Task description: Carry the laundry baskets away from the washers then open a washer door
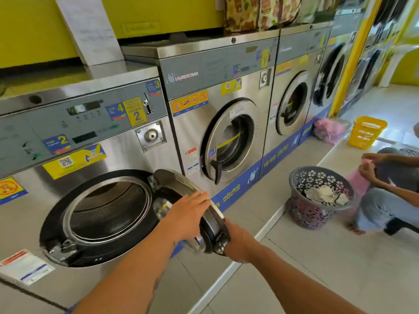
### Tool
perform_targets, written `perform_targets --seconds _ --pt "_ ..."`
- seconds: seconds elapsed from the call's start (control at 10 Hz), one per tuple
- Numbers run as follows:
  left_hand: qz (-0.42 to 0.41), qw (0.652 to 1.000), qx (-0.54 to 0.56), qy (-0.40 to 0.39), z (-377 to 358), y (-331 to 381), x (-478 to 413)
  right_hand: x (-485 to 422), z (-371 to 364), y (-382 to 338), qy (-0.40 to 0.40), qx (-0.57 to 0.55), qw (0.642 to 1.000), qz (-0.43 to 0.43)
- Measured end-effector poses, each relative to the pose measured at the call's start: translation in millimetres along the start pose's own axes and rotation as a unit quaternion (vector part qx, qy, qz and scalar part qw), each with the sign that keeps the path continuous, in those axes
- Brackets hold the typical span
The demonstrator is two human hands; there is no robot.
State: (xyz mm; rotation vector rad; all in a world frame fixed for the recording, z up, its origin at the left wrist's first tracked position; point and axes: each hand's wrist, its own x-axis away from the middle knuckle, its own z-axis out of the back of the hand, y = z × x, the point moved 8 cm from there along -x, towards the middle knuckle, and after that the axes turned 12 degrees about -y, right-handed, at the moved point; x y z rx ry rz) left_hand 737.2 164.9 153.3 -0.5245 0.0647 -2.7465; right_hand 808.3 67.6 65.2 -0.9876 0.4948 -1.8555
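Observation:
The nearest steel washer (118,155) stands at the left with its round door (181,184) swung wide out to the right, hinged on the right side. Its drum (106,209) is bare inside. My left hand (188,214) lies flat with fingers spread on the door's inner face. My right hand (235,241) grips the door's outer rim by the latch handle. A grey perforated laundry basket (317,198) with clothes stands on the floor to the right, away from the washers. A yellow basket (367,131) stands farther back.
Three more washers (226,137) line the raised step to the right, doors shut. A seated person (390,184) folds pink cloth beside the grey basket. A pink bag (328,130) lies on the step. Patterned bags (260,12) sit atop the washers.

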Motion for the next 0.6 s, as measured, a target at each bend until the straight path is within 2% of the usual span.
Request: perform_targets --seconds 0.1,0.3,0.4,0.6 --pt "0.005 1.0 0.01 -0.005 10.4 5.1 -27.0 -15.7 25.9 13.2 0.001 -0.002 0.999 -0.033" --pt "0.04 0.998 0.043 -0.008 19.7 5.7 -42.9 -22.4 36.4 21.0 -0.002 -0.01 0.999 -0.04" --pt "0.049 0.997 0.065 -0.01 24.5 3.3 -33.6 -21.7 38.4 23.1 0.007 -0.005 0.999 -0.037" --pt "0.131 0.976 0.172 -0.031 7.5 -37.3 24.4 -7.5 31.0 -11.9 0.033 0.063 0.997 -0.016"
